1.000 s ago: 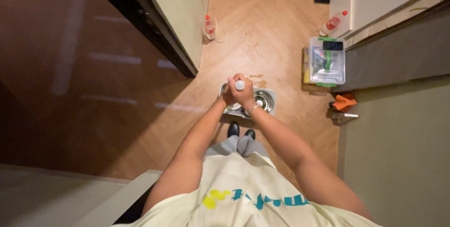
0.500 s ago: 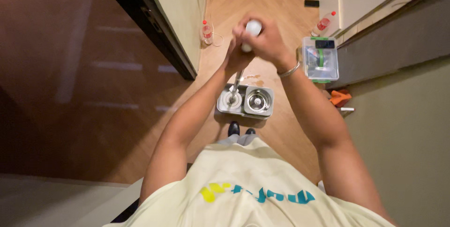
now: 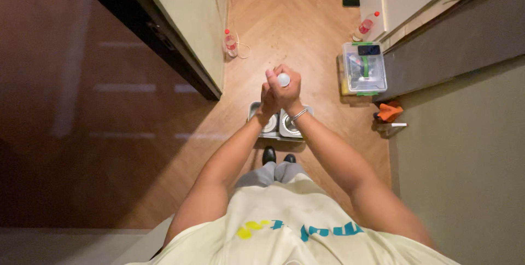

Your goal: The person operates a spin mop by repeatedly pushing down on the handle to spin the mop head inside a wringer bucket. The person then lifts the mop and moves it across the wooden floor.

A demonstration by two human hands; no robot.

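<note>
Standing over a wood floor, the person has both arms stretched down and forward, the left hand (image 3: 269, 96) and the right hand (image 3: 290, 87) clasped one about the other around a pale rounded handle top (image 3: 283, 79) — only its white end shows between the knuckles. The fingers of both hands are curled tight and pressed together about it; what lies below the grip is hidden by the hands. A thin bracelet (image 3: 298, 114) rings the right wrist.

Directly under the hands, on the floor just ahead of two black shoes (image 3: 277, 156), sits a grey mop bucket (image 3: 279, 124) with two round wells side by side.

Off to the right, near the wall, stands a clear plastic box with green clips (image 3: 365, 68), and beside it an orange cloth (image 3: 389, 112). A clear bottle with a red cap (image 3: 231, 42) stands by the door frame on the left, a white cord trailing near it — a second red-capped bottle (image 3: 366, 25) leans further back on the right, by a pale cabinet.
</note>
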